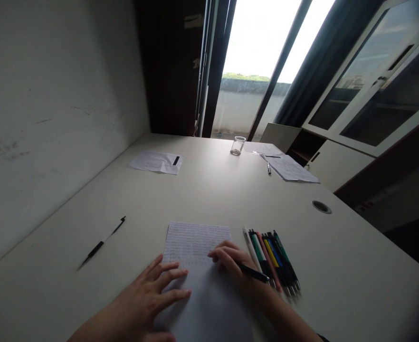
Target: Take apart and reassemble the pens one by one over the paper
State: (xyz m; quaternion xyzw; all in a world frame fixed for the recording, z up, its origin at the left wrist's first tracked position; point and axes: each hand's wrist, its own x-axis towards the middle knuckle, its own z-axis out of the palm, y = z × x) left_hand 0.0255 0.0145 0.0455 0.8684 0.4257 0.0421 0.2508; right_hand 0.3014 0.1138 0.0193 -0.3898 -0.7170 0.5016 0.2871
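Note:
A sheet of paper [195, 247] covered in lines of handwriting lies in front of me on the white table [209, 194]. My left hand [148, 294] rests flat on its lower left part, fingers spread. My right hand [233, 266] is closed around a black pen [254, 273] with its tip down on the sheet's right side. Just right of that hand lies a row of several pens [271, 259] with coloured barrels.
A single black and white pen [102, 241] lies at the left. Farther back are a folded paper [157, 162], a small glass jar [237, 145], more papers with a pen [290, 167], and a cable hole [321, 206]. The wall runs along the left.

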